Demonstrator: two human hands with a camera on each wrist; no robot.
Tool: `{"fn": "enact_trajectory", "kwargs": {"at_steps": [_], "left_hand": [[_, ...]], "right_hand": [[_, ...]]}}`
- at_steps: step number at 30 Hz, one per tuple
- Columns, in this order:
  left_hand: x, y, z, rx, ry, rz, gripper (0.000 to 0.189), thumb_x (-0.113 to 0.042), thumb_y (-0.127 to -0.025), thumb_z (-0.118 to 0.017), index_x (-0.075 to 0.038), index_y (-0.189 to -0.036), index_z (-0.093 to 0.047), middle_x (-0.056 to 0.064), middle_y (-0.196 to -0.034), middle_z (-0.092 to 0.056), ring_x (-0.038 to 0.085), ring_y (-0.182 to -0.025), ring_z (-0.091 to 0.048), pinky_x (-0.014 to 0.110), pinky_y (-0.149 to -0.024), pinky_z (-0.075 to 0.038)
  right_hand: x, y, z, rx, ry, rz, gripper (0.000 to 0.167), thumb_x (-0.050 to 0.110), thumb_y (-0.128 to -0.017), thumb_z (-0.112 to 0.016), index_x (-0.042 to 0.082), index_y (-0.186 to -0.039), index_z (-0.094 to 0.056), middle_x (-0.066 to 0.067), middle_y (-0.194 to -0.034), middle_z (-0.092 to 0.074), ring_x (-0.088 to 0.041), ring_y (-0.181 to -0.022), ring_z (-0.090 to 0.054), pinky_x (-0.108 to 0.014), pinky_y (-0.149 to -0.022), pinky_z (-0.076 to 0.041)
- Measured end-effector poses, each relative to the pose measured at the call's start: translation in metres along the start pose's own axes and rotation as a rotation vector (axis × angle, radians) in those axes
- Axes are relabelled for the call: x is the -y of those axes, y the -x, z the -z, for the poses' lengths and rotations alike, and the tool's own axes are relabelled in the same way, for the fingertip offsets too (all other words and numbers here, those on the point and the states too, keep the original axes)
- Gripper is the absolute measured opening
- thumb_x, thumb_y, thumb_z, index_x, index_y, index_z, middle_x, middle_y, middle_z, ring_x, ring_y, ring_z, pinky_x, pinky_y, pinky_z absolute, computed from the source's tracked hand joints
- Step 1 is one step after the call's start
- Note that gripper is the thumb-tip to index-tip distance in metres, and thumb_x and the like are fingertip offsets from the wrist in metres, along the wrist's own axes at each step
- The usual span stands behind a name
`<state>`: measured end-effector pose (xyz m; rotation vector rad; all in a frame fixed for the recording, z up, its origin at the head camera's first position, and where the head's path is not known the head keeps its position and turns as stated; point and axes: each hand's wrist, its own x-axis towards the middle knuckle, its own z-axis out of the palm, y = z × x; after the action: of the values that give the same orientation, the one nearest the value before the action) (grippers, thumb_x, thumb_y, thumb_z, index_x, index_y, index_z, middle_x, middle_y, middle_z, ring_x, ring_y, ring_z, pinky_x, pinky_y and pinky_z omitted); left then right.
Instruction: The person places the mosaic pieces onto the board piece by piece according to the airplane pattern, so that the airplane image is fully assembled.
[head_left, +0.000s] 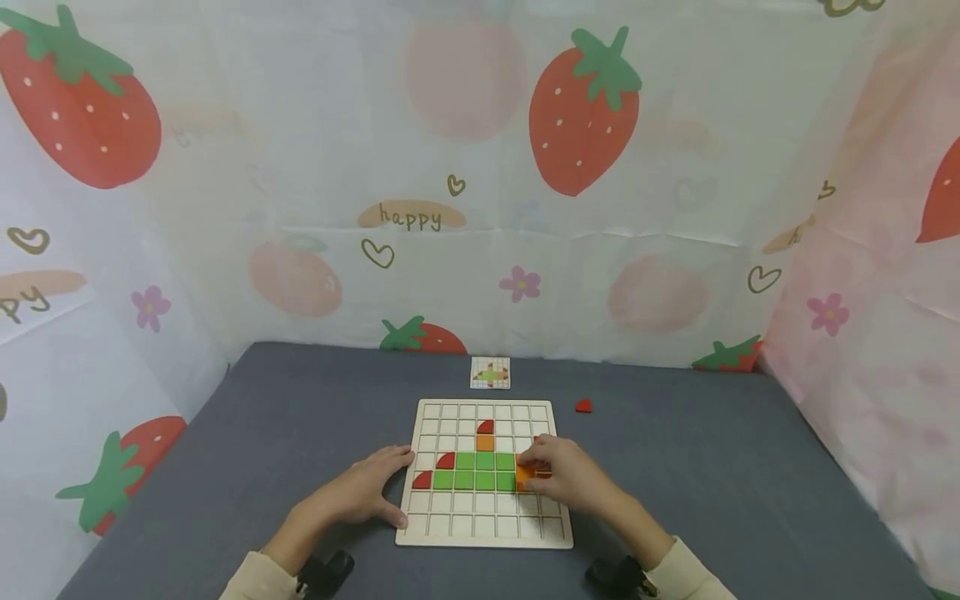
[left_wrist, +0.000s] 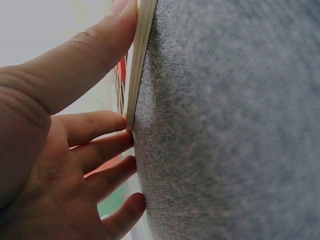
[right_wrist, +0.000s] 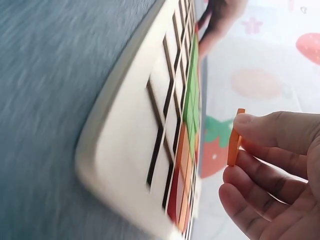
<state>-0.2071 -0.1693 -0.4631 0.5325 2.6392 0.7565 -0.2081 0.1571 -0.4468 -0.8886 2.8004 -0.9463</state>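
A wooden grid board (head_left: 483,527) lies on the table between both hands. My left hand (head_left: 360,490) rests at its left edge, thumb and fingertips against the side. My right hand (head_left: 567,475) pinches a thin orange tile (right_wrist: 233,145) between thumb and fingers, above the board's right part. Green square tiles (head_left: 475,471) fill two rows in the middle. Rounded red pieces (head_left: 422,479) sit at their left ends. Higher up, another red piece (head_left: 485,426) sits over an orange square (head_left: 485,443). Pieces on the right are partly hidden by my right hand.
A small pattern card (head_left: 476,383) lies behind the board. One loose red piece (head_left: 583,406) is on the grey tabletop (head_left: 712,475) to the board's upper right. A strawberry-print cloth (head_left: 480,275) hangs around the back and sides.
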Motion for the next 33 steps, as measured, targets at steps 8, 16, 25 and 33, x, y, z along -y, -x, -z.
{"fn": "enact_trajectory", "kwargs": {"at_steps": [8,16,25,33], "left_hand": [[-0.001,0.001,-0.001,-0.004,-0.003,-0.004,0.096,-0.031,-0.067,-0.087,0.002,-0.144,-0.043,0.018,-0.154,-0.038,0.041,-0.145,-0.028,0.065,-0.111,-0.026],[-0.002,0.000,0.000,-0.009,0.004,-0.010,0.095,-0.028,-0.066,-0.088,0.002,-0.144,-0.043,0.019,-0.153,-0.038,0.041,-0.145,-0.029,0.066,-0.110,-0.026],[-0.001,0.000,0.000,-0.007,0.001,-0.012,0.095,-0.029,-0.066,-0.088,0.002,-0.144,-0.043,0.019,-0.153,-0.038,0.041,-0.145,-0.029,0.066,-0.110,-0.027],[-0.001,0.000,0.000,-0.004,0.004,-0.019,0.094,-0.029,-0.066,-0.088,0.003,-0.144,-0.043,0.019,-0.153,-0.038,0.042,-0.145,-0.029,0.065,-0.110,-0.026]], "right_hand": [[0.013,-0.010,-0.014,0.039,0.011,0.045,0.021,0.008,-0.081,-0.076,0.005,-0.102,-0.074,0.001,-0.094,-0.065,-0.010,-0.083,-0.056,-0.022,-0.073,-0.051],[0.026,-0.017,-0.027,0.111,0.025,0.044,0.020,0.010,-0.082,-0.076,0.006,-0.101,-0.074,0.004,-0.091,-0.062,-0.005,-0.081,-0.053,-0.020,-0.072,-0.048],[0.031,-0.020,-0.035,0.134,0.077,0.074,0.019,0.015,-0.081,-0.079,0.009,-0.098,-0.075,0.005,-0.087,-0.061,-0.004,-0.076,-0.051,-0.017,-0.068,-0.046],[0.031,-0.023,-0.039,0.149,0.122,0.081,0.020,0.014,-0.080,-0.079,0.008,-0.099,-0.075,0.004,-0.087,-0.061,-0.002,-0.073,-0.046,-0.016,-0.065,-0.042]]}}
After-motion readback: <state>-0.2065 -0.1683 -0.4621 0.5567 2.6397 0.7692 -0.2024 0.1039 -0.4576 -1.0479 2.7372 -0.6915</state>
